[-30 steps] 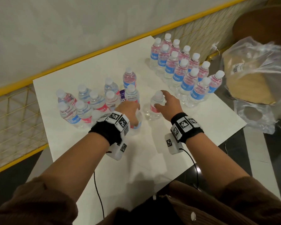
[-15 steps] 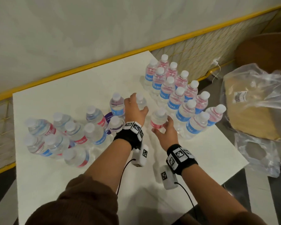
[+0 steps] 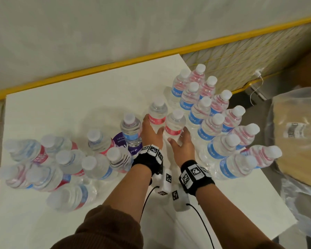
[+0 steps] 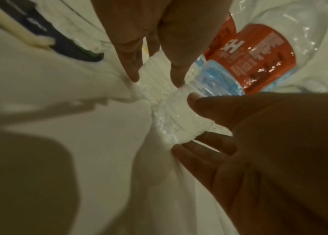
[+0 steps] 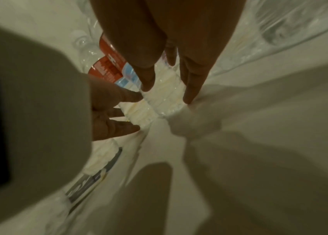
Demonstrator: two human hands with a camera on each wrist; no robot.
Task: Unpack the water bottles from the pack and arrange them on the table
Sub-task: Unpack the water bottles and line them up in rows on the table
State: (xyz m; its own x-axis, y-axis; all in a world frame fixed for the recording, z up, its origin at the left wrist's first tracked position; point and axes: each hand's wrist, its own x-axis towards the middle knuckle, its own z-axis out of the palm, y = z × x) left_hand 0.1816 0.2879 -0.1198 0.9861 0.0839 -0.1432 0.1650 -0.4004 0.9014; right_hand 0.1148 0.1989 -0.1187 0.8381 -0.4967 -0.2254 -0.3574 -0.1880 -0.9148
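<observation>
bracing two upright bottles
left hand (image 3: 152, 134) straight-fingered against left bottle (image 3: 157, 114), right hand (image 3: 183, 146) likewise against right bottle (image 3: 175, 123)

Brown sleeves (image 3: 106, 229), black wristbands (image 3: 145, 161) with checkered tags (image 3: 153, 149), white boxes (image 3: 167, 183) trailing black cables (image 3: 203, 224)
</observation>
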